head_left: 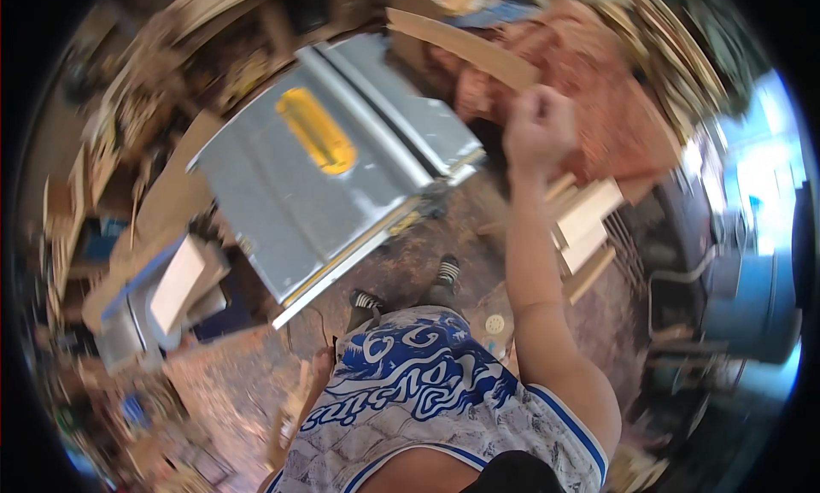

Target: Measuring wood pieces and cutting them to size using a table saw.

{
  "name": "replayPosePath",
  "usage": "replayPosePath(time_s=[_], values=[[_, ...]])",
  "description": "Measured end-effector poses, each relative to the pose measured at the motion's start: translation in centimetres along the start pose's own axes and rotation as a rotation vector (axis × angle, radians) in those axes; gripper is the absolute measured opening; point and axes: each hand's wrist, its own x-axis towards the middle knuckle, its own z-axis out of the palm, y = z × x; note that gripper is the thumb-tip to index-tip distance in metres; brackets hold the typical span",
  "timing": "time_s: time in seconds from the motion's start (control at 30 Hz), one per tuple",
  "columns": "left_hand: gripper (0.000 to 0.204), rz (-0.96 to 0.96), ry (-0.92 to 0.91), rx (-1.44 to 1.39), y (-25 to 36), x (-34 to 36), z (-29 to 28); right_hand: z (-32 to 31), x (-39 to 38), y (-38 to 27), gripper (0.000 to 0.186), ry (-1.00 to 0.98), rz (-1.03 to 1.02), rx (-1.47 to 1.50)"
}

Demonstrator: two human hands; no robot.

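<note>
My right arm reaches forward, and my right hand (540,126) is closed round the near end of a flat tan wooden board (465,49). The board points away to the far left, above a reddish-brown crumpled covering (568,53). Low at my left side hangs my left hand (322,362), small and partly hidden by my shirt; its fingers do not show clearly. In front of me stands a grey table saw (299,202) with a yellow insert (316,132) and a metal fence (367,113) across its top.
Pale wood blocks (588,220) are stacked right of my arm. A blue drum (747,309) stands at the far right. On the left, a machine (128,326) carries a pale wood piece (181,284). Scrap wood (243,70) lies behind the saw.
</note>
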Motion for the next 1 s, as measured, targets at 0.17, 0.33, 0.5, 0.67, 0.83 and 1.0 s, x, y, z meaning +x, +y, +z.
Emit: replayPosePath(time_s=[0.17,0.33,0.5,0.67,0.83,1.0], values=[[0.025,0.062,-0.199,-0.021,9.2,7.1,0.7,-5.0,-9.2,17.3,0.025,-0.429,0.335,0.131],[0.036,-0.137,-0.290,-0.128,20.8,12.8,1.9,-18.6,-27.1,37.1,0.037,-0.275,0.926,-0.515],[0.032,-0.288,-0.351,-0.091,28.7,11.9,3.0,-26.8,-33.0,48.1,0.066,-0.297,1.185,-0.881],[0.032,-0.367,-0.314,-0.071,30.9,11.8,2.6,-34.9,-37.8,60.7,0.079,0.031,1.746,-0.689],[0.036,-0.312,-0.430,0.174,34.1,9.2,0.4,-31.5,-37.7,62.8,0.116,-0.495,1.673,-1.152],[0.039,-0.413,-0.344,-0.077,32.0,12.7,1.6,-32.3,-36.8,64.7,0.132,-0.706,1.687,-1.052]])
